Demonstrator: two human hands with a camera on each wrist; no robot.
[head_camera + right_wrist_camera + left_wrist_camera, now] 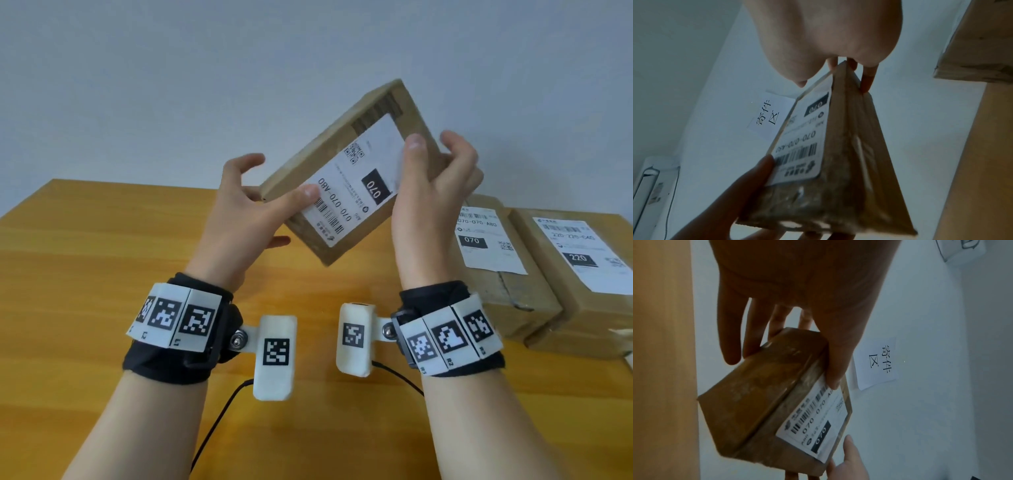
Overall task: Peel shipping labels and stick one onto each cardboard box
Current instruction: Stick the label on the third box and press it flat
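Note:
A brown cardboard box (pixel 315 154) (pixel 764 386) (pixel 855 162) is held tilted in the air above the wooden table (pixel 102 274). A white shipping label (pixel 356 185) (pixel 818 421) (pixel 803 146) marked 070 lies flat on its upper face. My left hand (pixel 270 205) (pixel 797 288) grips the box's lower left end, thumb on the label's barcode corner and fingers underneath. At the upper right end my right hand (pixel 428 178) (pixel 818 32) grips it too, thumb at the label's edge and fingers curled behind the box.
Two more cardboard boxes lie side by side at the table's right, one (pixel 513 294) with a 070 label (pixel 486 240), the other (pixel 561 308) with a 220 label (pixel 582 253). A paper sign (pixel 877 360) (pixel 766 116) hangs on the white wall behind.

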